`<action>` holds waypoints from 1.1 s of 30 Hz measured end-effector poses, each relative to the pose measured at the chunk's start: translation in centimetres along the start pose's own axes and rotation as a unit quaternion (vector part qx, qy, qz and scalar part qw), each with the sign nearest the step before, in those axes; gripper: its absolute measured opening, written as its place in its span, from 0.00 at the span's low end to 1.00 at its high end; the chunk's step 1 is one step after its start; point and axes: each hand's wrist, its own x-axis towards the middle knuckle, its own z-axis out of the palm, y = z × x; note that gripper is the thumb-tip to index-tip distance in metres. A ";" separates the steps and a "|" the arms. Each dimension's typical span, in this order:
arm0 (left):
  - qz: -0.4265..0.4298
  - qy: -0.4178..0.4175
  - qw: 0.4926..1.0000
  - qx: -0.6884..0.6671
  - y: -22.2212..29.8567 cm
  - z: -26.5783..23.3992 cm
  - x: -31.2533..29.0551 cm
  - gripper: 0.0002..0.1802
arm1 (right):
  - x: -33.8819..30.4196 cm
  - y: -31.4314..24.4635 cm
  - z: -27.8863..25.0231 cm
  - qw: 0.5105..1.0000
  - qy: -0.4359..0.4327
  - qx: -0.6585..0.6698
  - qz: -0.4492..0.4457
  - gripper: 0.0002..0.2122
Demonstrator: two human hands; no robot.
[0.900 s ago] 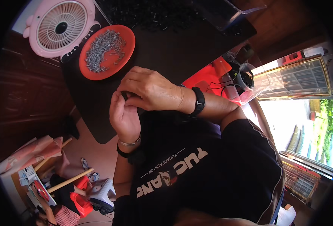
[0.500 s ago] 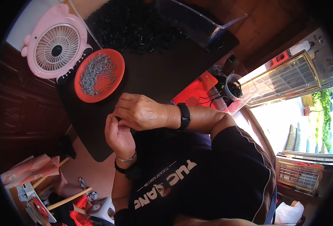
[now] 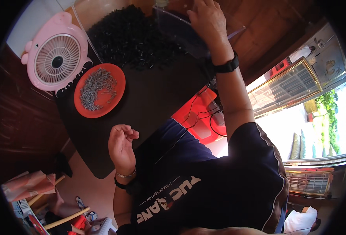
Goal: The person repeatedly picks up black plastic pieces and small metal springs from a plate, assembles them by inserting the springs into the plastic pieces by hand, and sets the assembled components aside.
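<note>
My right hand (image 3: 209, 19) is stretched out over the clear plastic box (image 3: 177, 19) at the far side of the table, a black watch on its wrist. Its fingers look apart, and I see nothing held between them. My left hand (image 3: 122, 145) stays low near the table's front edge, its fingers curled toward the thumb; whatever they may hold is hidden. Beyond it lies an orange-red plate (image 3: 117, 92) with many small silvery metal pins (image 3: 91, 94). A large heap of small black pieces (image 3: 130, 39) covers the back of the dark table.
A pink animal-shaped fan (image 3: 57, 58) stands left of the plate. On the right, a red stool-like plastic piece (image 3: 198, 117) with black cables sits beside my right arm. Another person's legs and feet (image 3: 83, 205) show at the lower left, near wooden poles (image 3: 67, 217).
My hands were together before me; they have parted. The right has reached far forward over the clear box, while the left remains near where it was, fingers curled.
</note>
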 end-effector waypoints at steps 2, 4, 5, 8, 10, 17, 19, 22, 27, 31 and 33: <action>0.033 -0.072 0.995 0.066 1.4 0.5 -0.4 0.10 | -0.9 0.6 1.2 0.998 0.013 0.060 -0.029 0.17; 0.115 -0.167 0.967 0.157 3.7 1.8 -1.4 0.08 | -3.0 0.1 3.8 0.984 -0.052 0.161 -0.057 0.11; 0.193 -0.226 0.926 0.235 5.4 2.7 -1.5 0.08 | -4.1 -0.4 4.4 0.971 -0.131 0.188 -0.073 0.09; 0.391 -0.334 0.801 0.307 8.6 6.8 -1.9 0.17 | -6.8 -1.8 6.9 0.939 -0.236 0.226 -0.106 0.07; 0.452 -0.371 0.712 0.389 11.2 9.2 -3.9 0.15 | -7.4 -2.9 9.4 0.922 -0.295 0.207 -0.142 0.06; 0.457 -0.214 0.723 0.473 12.7 9.7 -5.9 0.21 | -8.0 -3.5 12.6 0.896 -0.377 0.172 -0.160 0.08; 0.433 -0.202 0.749 0.460 12.9 8.0 -5.6 0.23 | -8.6 -3.4 12.8 0.899 -0.382 0.150 -0.156 0.08; 0.405 -0.180 0.780 0.442 13.4 5.7 -4.6 0.28 | -9.1 -3.0 13.1 0.903 -0.372 0.136 -0.166 0.08; 0.237 -0.142 0.925 0.261 12.2 2.3 1.1 0.24 | -9.7 -3.5 12.9 0.919 -0.332 0.133 -0.169 0.06; 0.122 -0.082 0.982 0.120 11.5 0.9 6.4 0.16 | -9.1 -3.6 12.2 0.928 -0.302 0.143 -0.163 0.05; 0.108 -0.043 0.987 0.110 10.8 0.0 8.7 0.15 | -9.0 -3.8 12.2 0.915 -0.330 0.132 -0.192 0.05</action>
